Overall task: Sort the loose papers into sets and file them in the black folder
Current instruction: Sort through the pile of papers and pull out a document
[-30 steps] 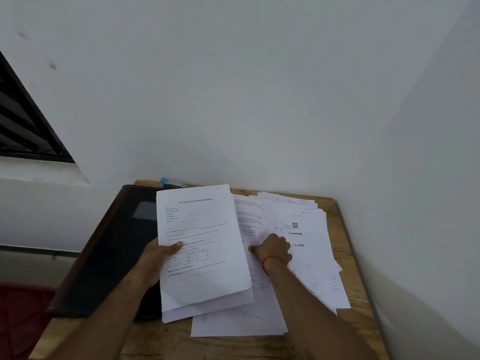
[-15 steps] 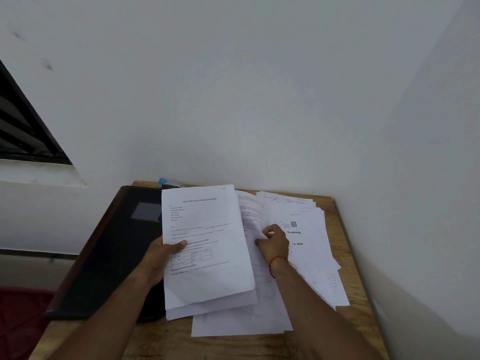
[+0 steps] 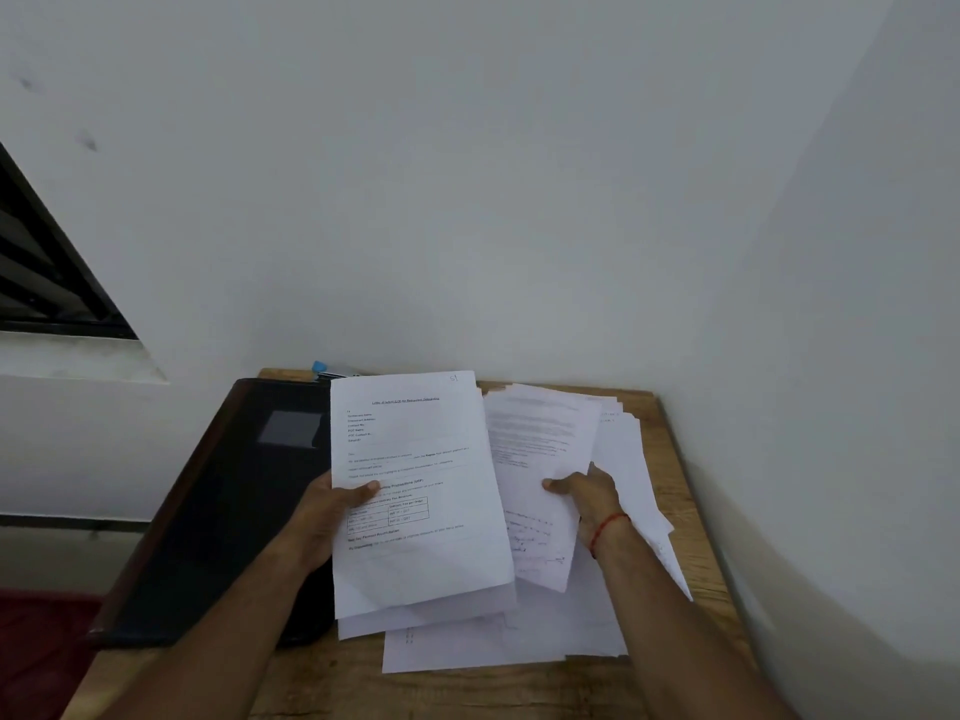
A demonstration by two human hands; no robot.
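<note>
Left hand (image 3: 322, 511) grip: thumb clamps paper set (image 3: 421, 459), mid-edge. Right hand (image 3: 587, 493) grip: pinches single sheet (image 3: 540, 449) above loose pile (image 3: 626, 454). Judged: paper light, floppy, slippery; hold mid-edge, support sag.

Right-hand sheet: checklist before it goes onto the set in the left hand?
1. Left hand grips the set, thumb on top: ok.
2. Right hand pinches the sheet, raised above the pile: ok.
3. Only one sheet in the pinch: cannot tell.
4. Sheet matches the set: its print is too blurred, cannot tell.
5. Black folder open for filing: it looks closed, with the set overhanging it: not ok.
6. Table fully sorted: the pile lies unsorted on it: not ok.
</note>
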